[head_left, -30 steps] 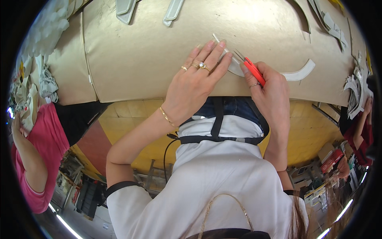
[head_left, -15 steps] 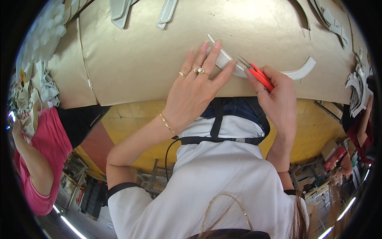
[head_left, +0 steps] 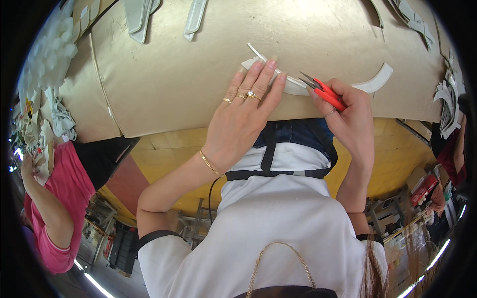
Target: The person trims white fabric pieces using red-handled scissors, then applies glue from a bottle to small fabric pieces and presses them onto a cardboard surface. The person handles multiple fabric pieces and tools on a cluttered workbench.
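Note:
A curved white strip [head_left: 376,81], leather-like, lies bent across the near side of the gold-coloured work surface [head_left: 169,74]. My left hand [head_left: 236,119] rests flat over its left part, fingers stretched out and pressing on it. A narrow white band [head_left: 255,50] sticks out past the fingertips, along the strip's upper edge. In my right hand [head_left: 354,116] I hold red-handled thread snips [head_left: 329,94], with the thumb on one side and the fingers round the other. Their dark blades are parted and point left, just above the strip. The fingers hide part of the strip's middle.
Pale flat pieces [head_left: 141,20] and a narrow pale piece [head_left: 195,20] lie at the far left. Curved pieces [head_left: 413,22] sit at the far right. A co-worker in a pink top [head_left: 62,198] works at the left; another person's dark red sleeve [head_left: 447,154] shows right.
My left hand has slid slightly left and down on the strip, baring more of its left end. The snips' blades stand wider apart, with the right hand a little lower.

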Demonstrator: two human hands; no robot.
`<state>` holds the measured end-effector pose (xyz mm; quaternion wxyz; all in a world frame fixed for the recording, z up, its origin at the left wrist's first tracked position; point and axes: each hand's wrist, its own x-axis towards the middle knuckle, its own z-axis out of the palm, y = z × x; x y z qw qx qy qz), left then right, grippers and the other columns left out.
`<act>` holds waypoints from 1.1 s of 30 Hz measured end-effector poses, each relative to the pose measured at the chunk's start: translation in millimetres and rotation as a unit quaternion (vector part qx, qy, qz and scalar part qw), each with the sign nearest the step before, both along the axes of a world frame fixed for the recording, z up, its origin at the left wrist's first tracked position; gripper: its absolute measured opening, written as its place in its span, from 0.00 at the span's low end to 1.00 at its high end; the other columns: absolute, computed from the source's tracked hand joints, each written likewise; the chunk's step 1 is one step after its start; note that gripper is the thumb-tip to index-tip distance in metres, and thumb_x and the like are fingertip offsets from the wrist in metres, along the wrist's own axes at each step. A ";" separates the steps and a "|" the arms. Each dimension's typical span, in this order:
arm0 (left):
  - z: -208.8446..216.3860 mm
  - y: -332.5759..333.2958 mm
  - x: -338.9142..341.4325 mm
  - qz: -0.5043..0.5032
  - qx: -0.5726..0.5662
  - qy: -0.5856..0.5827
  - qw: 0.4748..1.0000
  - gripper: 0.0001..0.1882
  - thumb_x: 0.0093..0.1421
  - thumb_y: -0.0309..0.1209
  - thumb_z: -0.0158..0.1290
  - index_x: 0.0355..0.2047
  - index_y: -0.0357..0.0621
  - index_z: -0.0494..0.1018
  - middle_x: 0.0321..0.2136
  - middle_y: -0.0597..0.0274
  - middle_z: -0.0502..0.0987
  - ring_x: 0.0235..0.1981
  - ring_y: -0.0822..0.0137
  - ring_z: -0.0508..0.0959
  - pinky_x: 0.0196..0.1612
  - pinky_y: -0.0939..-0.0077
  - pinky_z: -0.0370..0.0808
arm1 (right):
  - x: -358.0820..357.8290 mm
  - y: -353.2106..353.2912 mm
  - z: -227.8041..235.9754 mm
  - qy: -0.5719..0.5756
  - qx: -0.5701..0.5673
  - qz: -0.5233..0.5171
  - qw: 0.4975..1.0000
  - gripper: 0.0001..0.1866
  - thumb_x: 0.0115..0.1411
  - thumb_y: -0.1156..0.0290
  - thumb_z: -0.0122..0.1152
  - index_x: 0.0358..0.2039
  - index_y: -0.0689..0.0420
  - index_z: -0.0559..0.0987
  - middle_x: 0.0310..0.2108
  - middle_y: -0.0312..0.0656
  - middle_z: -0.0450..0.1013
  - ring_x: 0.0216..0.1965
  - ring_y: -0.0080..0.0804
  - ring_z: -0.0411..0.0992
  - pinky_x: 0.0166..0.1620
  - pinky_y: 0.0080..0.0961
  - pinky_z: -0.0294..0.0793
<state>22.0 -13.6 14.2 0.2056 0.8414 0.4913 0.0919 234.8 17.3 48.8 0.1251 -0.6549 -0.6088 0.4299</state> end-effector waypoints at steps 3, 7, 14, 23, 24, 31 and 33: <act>2.2 0.7 1.4 -0.006 0.008 0.025 1.000 0.34 0.55 0.16 0.45 0.64 0.48 0.62 0.67 0.54 0.57 0.67 0.53 0.60 0.67 0.54 0.59 | -1.4 1.7 0.2 -0.016 -0.006 -0.003 1.000 0.07 0.54 0.73 0.63 0.28 0.64 0.78 0.14 0.42 0.64 0.17 0.32 0.60 0.24 0.27 0.60; 4.3 1.8 1.7 -0.020 0.029 0.060 0.998 0.31 0.56 0.21 0.48 0.62 0.48 0.64 0.67 0.52 0.57 0.66 0.55 0.61 0.67 0.58 0.60 | -3.2 3.9 0.5 -0.013 -0.012 -0.001 1.000 0.12 0.59 0.71 0.63 0.26 0.67 0.76 0.15 0.35 0.58 0.20 0.21 0.54 0.24 0.23 0.57; 4.4 -2.5 4.7 0.008 -0.031 0.014 0.999 0.39 0.52 0.13 0.43 0.65 0.56 0.62 0.69 0.52 0.53 0.68 0.48 0.56 0.68 0.52 0.56 | -3.5 8.1 2.6 -0.035 -0.027 0.001 0.999 0.07 0.53 0.71 0.63 0.29 0.62 0.81 0.15 0.47 0.68 0.16 0.39 0.66 0.26 0.31 0.65; -5.3 -12.8 32.3 0.066 -0.016 -0.005 0.998 0.39 0.51 0.14 0.46 0.63 0.60 0.65 0.69 0.40 0.48 0.69 0.36 0.50 0.67 0.38 0.48 | -6.0 9.0 1.4 -0.041 -0.007 0.009 0.999 0.13 0.60 0.68 0.63 0.28 0.67 0.78 0.15 0.37 0.59 0.20 0.23 0.55 0.24 0.25 0.58; -6.0 -13.1 31.4 0.064 -0.010 0.003 0.998 0.37 0.52 0.16 0.47 0.63 0.61 0.65 0.69 0.39 0.48 0.68 0.36 0.51 0.66 0.39 0.50 | -6.2 9.3 1.4 -0.033 -0.009 0.009 0.999 0.13 0.60 0.67 0.63 0.29 0.67 0.78 0.15 0.37 0.60 0.20 0.23 0.55 0.24 0.25 0.58; -6.5 -13.4 15.4 0.069 -0.039 -0.046 0.996 0.38 0.54 0.16 0.48 0.63 0.66 0.65 0.70 0.47 0.49 0.69 0.39 0.52 0.65 0.37 0.49 | -3.1 11.5 0.9 -0.019 -0.028 0.011 0.999 0.12 0.59 0.67 0.63 0.28 0.65 0.79 0.15 0.45 0.64 0.18 0.34 0.60 0.25 0.30 0.62; -5.3 -14.1 16.0 0.065 -0.046 -0.051 0.996 0.38 0.54 0.16 0.48 0.64 0.64 0.64 0.70 0.50 0.50 0.69 0.42 0.52 0.66 0.38 0.48 | -0.1 12.5 1.1 -0.005 -0.027 0.007 1.000 0.12 0.57 0.67 0.64 0.27 0.65 0.78 0.14 0.49 0.66 0.16 0.39 0.62 0.25 0.33 0.64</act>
